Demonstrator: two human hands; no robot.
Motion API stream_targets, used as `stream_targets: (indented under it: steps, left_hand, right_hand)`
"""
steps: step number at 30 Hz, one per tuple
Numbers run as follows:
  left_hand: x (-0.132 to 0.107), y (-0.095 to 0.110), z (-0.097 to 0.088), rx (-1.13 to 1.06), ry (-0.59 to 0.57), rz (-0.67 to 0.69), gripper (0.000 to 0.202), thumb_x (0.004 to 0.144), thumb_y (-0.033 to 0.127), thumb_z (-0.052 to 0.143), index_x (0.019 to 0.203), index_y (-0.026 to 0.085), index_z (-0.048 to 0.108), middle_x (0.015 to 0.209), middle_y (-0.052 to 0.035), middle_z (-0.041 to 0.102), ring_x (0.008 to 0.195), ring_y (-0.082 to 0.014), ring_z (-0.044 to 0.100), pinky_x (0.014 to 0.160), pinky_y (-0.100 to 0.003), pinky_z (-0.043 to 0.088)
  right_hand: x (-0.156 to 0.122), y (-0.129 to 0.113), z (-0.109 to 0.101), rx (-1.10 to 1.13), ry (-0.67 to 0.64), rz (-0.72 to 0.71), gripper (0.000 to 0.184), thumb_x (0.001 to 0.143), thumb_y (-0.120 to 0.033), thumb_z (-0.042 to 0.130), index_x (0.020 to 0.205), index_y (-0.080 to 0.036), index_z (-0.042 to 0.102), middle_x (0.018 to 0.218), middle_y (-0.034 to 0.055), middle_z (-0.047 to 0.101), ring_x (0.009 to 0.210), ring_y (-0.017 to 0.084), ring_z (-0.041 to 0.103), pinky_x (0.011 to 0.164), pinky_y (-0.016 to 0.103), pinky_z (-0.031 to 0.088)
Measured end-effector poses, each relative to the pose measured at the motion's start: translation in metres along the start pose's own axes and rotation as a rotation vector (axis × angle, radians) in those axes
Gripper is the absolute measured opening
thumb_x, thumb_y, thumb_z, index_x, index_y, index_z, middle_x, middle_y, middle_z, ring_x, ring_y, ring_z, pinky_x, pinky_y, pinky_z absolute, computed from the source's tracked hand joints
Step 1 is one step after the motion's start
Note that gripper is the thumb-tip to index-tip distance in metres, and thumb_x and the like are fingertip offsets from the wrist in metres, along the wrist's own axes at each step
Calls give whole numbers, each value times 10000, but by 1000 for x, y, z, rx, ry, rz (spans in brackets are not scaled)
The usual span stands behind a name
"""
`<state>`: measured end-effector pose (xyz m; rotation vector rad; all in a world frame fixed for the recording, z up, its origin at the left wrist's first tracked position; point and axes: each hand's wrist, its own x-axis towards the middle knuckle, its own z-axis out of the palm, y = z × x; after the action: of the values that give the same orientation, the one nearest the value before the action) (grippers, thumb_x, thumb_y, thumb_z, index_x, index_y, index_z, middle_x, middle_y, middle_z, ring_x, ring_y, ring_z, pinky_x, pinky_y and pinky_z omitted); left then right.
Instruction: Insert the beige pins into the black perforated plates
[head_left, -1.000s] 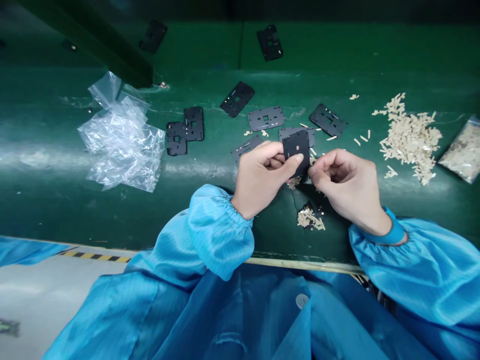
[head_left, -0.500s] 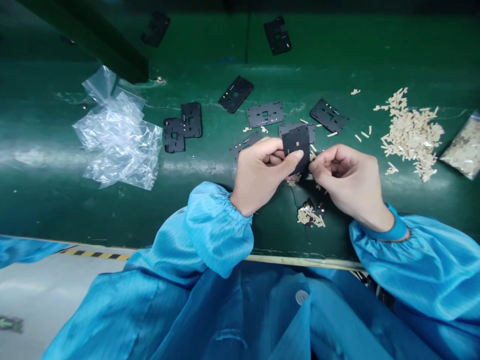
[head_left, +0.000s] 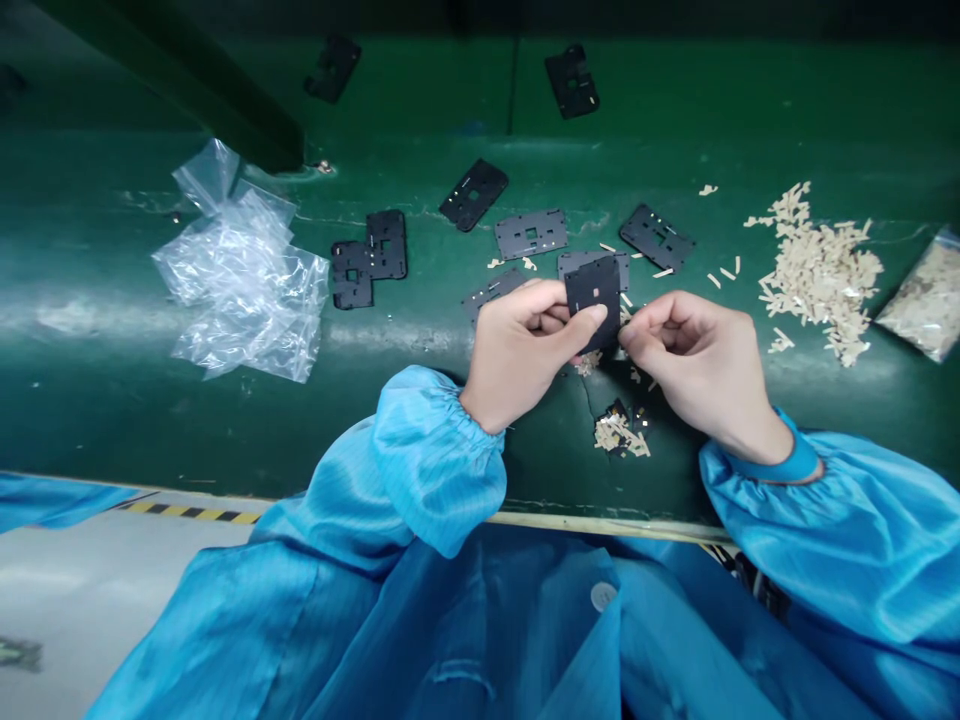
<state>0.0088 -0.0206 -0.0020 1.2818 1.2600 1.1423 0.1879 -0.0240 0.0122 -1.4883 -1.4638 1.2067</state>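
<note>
Several clear bags [head_left: 247, 290] are lying in a loose heap on the green counter [head_left: 225, 440], well to the left of the held plate [head_left: 586, 285], where they are probably keeping out of both hands' way. Two black plates [head_left: 386, 245] are resting between those bags and the held plate, apparently overlapping at a corner. Beyond and a little left of the held plate, a gray plate [head_left: 546, 233] is lying flat.

The left hand [head_left: 521, 345] is gripping the held plate by its left side: the thumb is pressing on the face while the fingers are bending behind. That hold is likely steadying the plate and leaving its right edge uncovered. The held plate itself is tilting between the two hands, its plain face turning toward the wearer. Nearer the body than the held plate, a small heap [head_left: 621, 435] of pale strips and dark bits is sitting, perhaps within easy reach.

Just right of the held plate, the right hand [head_left: 690, 365] is bringing thumb and forefinger together beside the free edge; whether they are pinching something I cannot tell. Beyond it, another black plate [head_left: 656, 238] is lying at a slant. Well right of the held plate, a big pile [head_left: 821, 270] of pale strips is spreading, and farther right a filled bag [head_left: 930, 295] is resting just beside it.
</note>
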Motion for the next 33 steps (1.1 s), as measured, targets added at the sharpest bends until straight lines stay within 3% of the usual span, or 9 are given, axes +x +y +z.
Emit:
stream_targets:
  steps: [8, 18, 33]
  left_hand:
    - [1, 4, -1, -82, -29, -28, 214, 829, 304, 781, 704, 173, 667, 621, 41, 596, 491, -68, 561, 453, -182, 464]
    - [1, -1, -3, -222, -76, -127, 277, 781, 433, 827, 794, 173, 734, 645, 25, 658, 524, -87, 599, 462, -193, 529]
    - [2, -4, -10, -350, -174, -185, 222, 787, 374, 846, 877, 183, 778, 696, 7, 695, 532, -87, 617, 448, -188, 506]
  right_hand:
    - [2, -2, -5, 34, -50, 16, 86, 795, -217, 771, 762, -196, 695, 683, 7, 691, 548, 105, 548, 478, 233, 411]
    - [2, -7, -13, 188, -206, 77, 123, 852, -223, 719, 753, -181, 659, 585, -42, 565, 478, 72, 416, 465, 246, 320]
    - [-4, -2, -14, 370, -307, 199, 201, 871, -301, 769, 790, -176, 634, 619, -42, 529, 500, 63, 398, 465, 245, 260]
